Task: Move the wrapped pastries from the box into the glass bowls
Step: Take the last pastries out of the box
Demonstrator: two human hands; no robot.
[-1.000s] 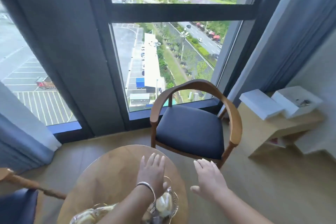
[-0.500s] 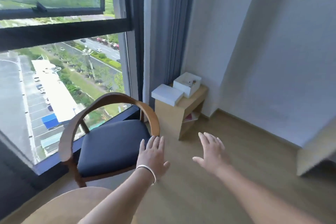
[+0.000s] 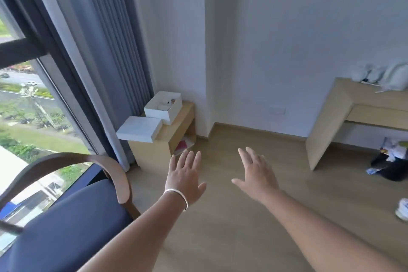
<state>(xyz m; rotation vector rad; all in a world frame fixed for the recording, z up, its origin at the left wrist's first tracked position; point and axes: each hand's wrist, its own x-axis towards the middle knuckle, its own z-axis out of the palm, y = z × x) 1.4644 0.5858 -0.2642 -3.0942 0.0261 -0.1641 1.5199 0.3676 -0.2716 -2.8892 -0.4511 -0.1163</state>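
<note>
Both hands out in front, palms down over the light wood floor (image 3: 231,238), holding nothing. Left hand (image 3: 184,180): fingers straight and slightly spread, thin white bracelet (image 3: 177,194) at the wrist. Right hand (image 3: 254,178): fingers straight, spread, thumb out to the side.

Landmark: small light-wood side cabinet (image 3: 164,139) by the grey curtain (image 3: 103,51). On top of it, open white cardboard box (image 3: 163,106) with small items inside, too small to tell if pastries. White flat lid (image 3: 139,128) lies just in front of the box, touching it. Both hands are nearer the camera than the cabinet, apart from it. Blue-cushioned wooden armchair (image 3: 72,216) sits left of the cabinet.
</note>
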